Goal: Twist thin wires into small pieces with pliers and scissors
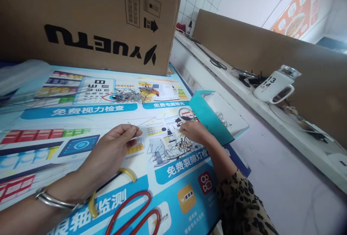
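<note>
My left hand (114, 146) rests on a printed blue poster (81, 126) with fingertips pinched on a thin bent wire (141, 122) that runs off to the right. Over a loose tangle of thin wire pieces (170, 150) on the poster, my right hand (193, 131) is curled with its fingers pinched together; what they hold is too small to name. A silver bangle sits on my left wrist, and my right sleeve has a leopard print.
A second heap of wire pieces (130, 97) lies further back. A big cardboard box (89, 18) stands behind the poster. A teal-edged open box (217, 114) is right of my right hand. Red-handled scissors (132, 215) lie near me. A white mug (273, 85) sits on the ledge.
</note>
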A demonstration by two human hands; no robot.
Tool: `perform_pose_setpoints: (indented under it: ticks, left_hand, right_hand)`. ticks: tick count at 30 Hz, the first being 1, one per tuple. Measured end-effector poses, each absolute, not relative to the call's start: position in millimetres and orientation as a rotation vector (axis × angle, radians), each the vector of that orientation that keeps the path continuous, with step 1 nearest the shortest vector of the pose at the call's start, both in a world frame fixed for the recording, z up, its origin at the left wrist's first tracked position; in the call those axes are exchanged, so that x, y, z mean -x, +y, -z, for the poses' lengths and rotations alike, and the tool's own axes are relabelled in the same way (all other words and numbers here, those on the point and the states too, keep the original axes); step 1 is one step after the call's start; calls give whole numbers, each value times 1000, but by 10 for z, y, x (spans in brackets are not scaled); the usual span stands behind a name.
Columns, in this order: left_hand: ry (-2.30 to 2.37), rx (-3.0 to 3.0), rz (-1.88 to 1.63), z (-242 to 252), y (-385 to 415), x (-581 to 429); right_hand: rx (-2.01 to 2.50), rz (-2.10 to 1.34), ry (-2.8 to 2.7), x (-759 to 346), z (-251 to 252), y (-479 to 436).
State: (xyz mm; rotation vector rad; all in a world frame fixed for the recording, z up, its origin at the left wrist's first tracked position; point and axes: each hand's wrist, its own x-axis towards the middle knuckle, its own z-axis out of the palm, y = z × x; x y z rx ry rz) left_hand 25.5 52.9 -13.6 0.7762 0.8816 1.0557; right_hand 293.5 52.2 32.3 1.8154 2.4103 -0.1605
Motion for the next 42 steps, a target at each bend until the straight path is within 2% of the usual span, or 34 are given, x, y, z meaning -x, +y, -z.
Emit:
perform_pose_setpoints:
  ticks: [16, 18, 22, 24, 29, 36, 42]
  left_hand:
    - [902, -845, -1026, 179, 475, -288]
    - [897, -844, -1018, 182, 475, -288]
    - [901, -850, -1003, 180, 481, -292]
    - [909, -851, -1004, 179, 485, -295]
    - [923, -863, -1005, 185, 490, -290]
    - [943, -864, -1006, 187, 491, -287]
    - [941, -848, -999, 186, 489, -284]
  right_hand:
    - [-1986, 128, 2358, -2960, -279, 576]
    - [-1911, 209, 2413, -2990, -364, 523]
    - [-1488, 578, 2598, -3024, -538, 353]
    - [-1371, 631, 2609, -2998, -550, 287]
    - [-1315, 525, 2588, -2872, -427, 242]
    - [-1293, 556, 2533, -2818, -407, 229]
    - [-1484, 484, 2543, -2884, -474, 199]
